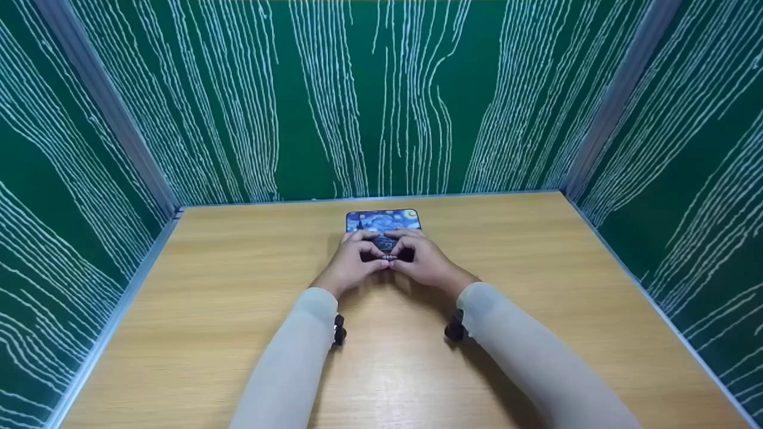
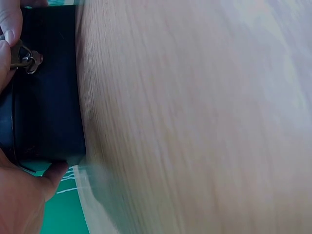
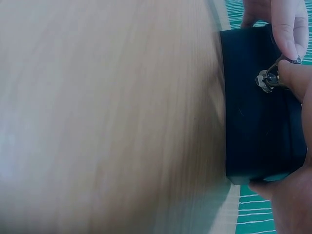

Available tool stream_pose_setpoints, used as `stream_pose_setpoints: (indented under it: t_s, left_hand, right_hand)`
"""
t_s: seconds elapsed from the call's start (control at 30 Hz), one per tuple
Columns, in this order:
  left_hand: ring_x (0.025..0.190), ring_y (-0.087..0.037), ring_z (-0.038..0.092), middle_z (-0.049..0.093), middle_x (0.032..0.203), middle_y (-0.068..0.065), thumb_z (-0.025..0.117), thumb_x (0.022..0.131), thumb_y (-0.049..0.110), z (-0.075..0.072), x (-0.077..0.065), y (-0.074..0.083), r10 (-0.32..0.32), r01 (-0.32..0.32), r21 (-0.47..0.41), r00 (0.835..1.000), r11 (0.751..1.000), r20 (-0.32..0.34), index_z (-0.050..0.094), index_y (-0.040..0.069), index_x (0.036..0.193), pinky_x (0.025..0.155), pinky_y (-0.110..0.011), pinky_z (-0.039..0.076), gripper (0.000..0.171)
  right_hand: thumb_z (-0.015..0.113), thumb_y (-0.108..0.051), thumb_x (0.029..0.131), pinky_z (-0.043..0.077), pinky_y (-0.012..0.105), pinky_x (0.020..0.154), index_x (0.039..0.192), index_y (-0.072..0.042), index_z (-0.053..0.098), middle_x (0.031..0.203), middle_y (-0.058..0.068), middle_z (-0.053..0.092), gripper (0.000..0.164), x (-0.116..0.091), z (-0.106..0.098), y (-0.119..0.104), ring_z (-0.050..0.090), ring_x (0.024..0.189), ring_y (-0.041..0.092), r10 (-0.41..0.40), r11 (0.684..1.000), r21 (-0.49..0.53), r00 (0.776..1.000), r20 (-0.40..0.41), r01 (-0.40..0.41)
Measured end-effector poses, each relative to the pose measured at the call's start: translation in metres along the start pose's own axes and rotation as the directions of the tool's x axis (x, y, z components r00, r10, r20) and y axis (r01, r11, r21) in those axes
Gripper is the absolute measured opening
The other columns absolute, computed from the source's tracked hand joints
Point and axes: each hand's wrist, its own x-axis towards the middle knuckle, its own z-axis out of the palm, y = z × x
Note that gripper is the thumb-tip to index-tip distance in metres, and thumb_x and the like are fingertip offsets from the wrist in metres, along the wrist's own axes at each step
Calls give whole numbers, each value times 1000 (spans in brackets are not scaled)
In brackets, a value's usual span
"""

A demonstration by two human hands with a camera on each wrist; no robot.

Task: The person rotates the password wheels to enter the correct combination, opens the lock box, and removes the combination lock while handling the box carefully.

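A small box (image 1: 382, 221) with a swirling blue night-sky picture on its lid stands on the table near the back. Its dark, plain front side (image 2: 51, 112) shows in both wrist views, with a metal latch (image 3: 265, 80) at the middle. My left hand (image 1: 354, 262) grips the box's left side, and its thumb reaches in to the latch. From the right, my right hand (image 1: 424, 259) holds the box the same way. Both thumb tips meet at the latch's loop. The thumbs partly hide the latch, and the hands cover part of the lid.
The wooden table (image 1: 238, 310) runs out on all sides of the box. Green walls (image 1: 316, 119) with white wavy lines close it in at the back, left and right, with grey frame posts (image 1: 614, 101) at the corners. Dark wrist cameras (image 1: 455, 329) sit under the sleeves.
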Motion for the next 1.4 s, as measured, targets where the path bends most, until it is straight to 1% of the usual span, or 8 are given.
stream_pose_setpoints:
  t_s: [0.1, 0.27, 0.43, 0.6, 0.8, 0.87, 1.1, 1.4]
  left_hand:
    - [162, -31, 40, 59, 168, 0, 89, 101, 25, 1, 0, 1, 8, -8, -11, 1000, 1000, 3, 88, 17, 104, 141, -50, 30, 9]
    - [164, -31, 39, 59, 168, 1, 89, 101, 26, 1, 0, 1, -13, 13, -19, 1000, 1000, 2, 88, 19, 103, 141, -50, 29, 8]
    - [163, -31, 40, 58, 168, 1, 89, 101, 27, 2, 0, 0, -19, 19, -15, 1000, 1000, 2, 88, 19, 103, 141, -50, 29, 8]
    - [164, -32, 39, 58, 168, 2, 88, 102, 30, 2, 0, 0, -30, 30, -13, 1000, 999, 5, 87, 22, 101, 142, -52, 29, 8]
    - [165, -33, 39, 58, 168, 1, 90, 100, 30, 1, 1, -1, -30, 30, -11, 1000, 999, 5, 87, 22, 101, 142, -52, 29, 9]
    - [164, -33, 39, 58, 168, 0, 92, 99, 30, 1, 1, -1, -26, 26, -12, 1000, 1000, 5, 87, 21, 102, 142, -51, 29, 11]
    - [161, -32, 40, 60, 167, -3, 92, 98, 26, 0, 0, -2, 24, -24, 14, 1000, 1000, -6, 89, 17, 104, 140, -51, 31, 12]
    - [161, -33, 40, 60, 166, -3, 91, 98, 17, 3, 0, -7, 37, -37, 17, 999, 999, -22, 88, 17, 102, 140, -53, 31, 5]
  right_hand:
    - [84, -13, 102, 32, 59, 140, 101, -15, 76, 168, 6, 63, 9, 0, 0, 2, 47, 164, 36, 4, 1000, -4, 1000, -2, -4]
    - [84, -16, 103, 31, 57, 141, 103, -16, 76, 169, 4, 62, 8, 0, 0, 2, 46, 165, 35, 26, 1000, 2, 1000, 7, -26]
    - [85, -16, 103, 30, 58, 141, 103, -15, 76, 169, 4, 62, 9, 0, 0, 2, 46, 165, 36, 26, 1000, 0, 1000, 8, -26]
    - [85, -16, 103, 29, 59, 142, 103, -15, 76, 169, 5, 62, 9, 0, 0, 2, 45, 165, 36, 31, 1000, -5, 999, 14, -31]
    - [85, -17, 103, 28, 58, 142, 104, -17, 76, 171, 3, 60, 9, 1, 0, 0, 43, 167, 35, 50, 999, -11, 999, 18, -50]
    - [84, -17, 104, 28, 59, 142, 104, -18, 76, 171, 2, 60, 9, 0, 0, 0, 42, 168, 35, 59, 998, -8, 998, 20, -59]
    - [83, -12, 103, 28, 61, 142, 104, -14, 77, 170, 6, 62, 6, 0, 1, 0, 42, 168, 38, 15, 1000, -3, 1000, 12, -15]
    - [85, -13, 102, 28, 61, 142, 103, -16, 76, 171, 3, 60, 10, 0, 3, -2, 42, 168, 37, 40, 999, 16, 999, 10, -41]
